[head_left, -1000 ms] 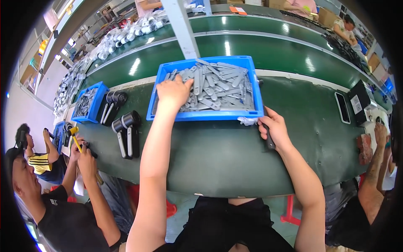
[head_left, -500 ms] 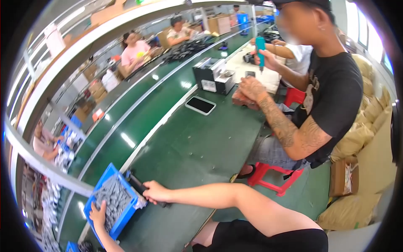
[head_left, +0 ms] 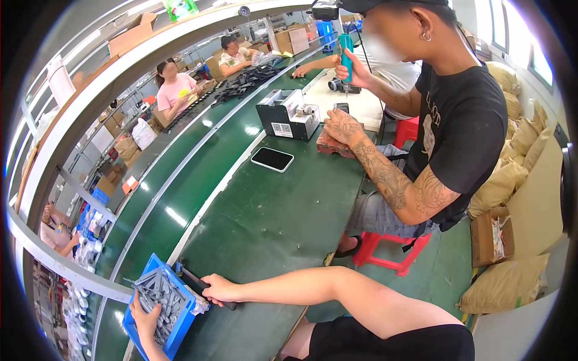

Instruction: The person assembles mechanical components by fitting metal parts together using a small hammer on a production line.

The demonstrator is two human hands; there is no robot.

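A blue plastic bin [head_left: 180,330] full of thin grey strip-like pieces [head_left: 161,295] stands at the near left of the green bench. My left hand [head_left: 144,320] rests over its left side, fingers and thumb spread apart on the pieces and the wall. Just right of the bin, my right hand [head_left: 220,289] is closed round a long black bar-like thing [head_left: 194,278], perhaps a tool; its kind is unclear. A crumpled pale wrapping [head_left: 200,305] is by the bin's right wall, close to that hand.
A phone [head_left: 272,159] lies farther up the bench, before a black-and-silver machine [head_left: 288,115]. At the right, a co-worker [head_left: 457,138] holds a teal power screwdriver [head_left: 345,59] above a reddish block [head_left: 335,144]. A green conveyor [head_left: 180,198] runs along the left; a white frame [head_left: 66,265] arches over it.
The view has shifted slightly, so the bench scene sits farther left. My right hand keeps its hold; my left stays at the bin. A person's arm now reaches over the bench's far end.
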